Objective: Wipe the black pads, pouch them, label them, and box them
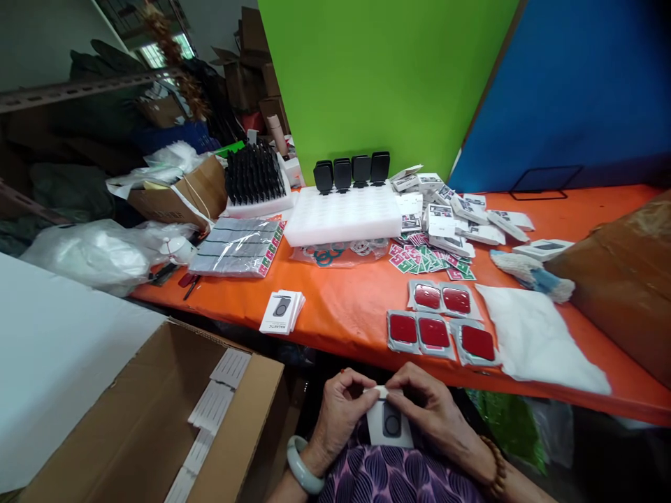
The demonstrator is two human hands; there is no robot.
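Note:
A small white box (391, 423) with a dark round device printed on its front is held upright above my lap. My left hand (343, 409) pinches its top left edge between thumb and finger. On the other side, my right hand (433, 412) grips the top right edge in the same way, so the fingers cover part of the top. Several red square pieces in grey-edged packets (433, 332) lie on the table just beyond my hands. A short stack of white printed cards or leaflets (282, 311) marked MAGNETIC sits farther left.
An open cardboard box (246, 412) with white boxes inside stands at lower left. On the orange table (335, 307) are a white foam tray (343, 213) with black stands, piled white boxes (445, 220), stickers (419, 257) and a white foam sheet (539, 342).

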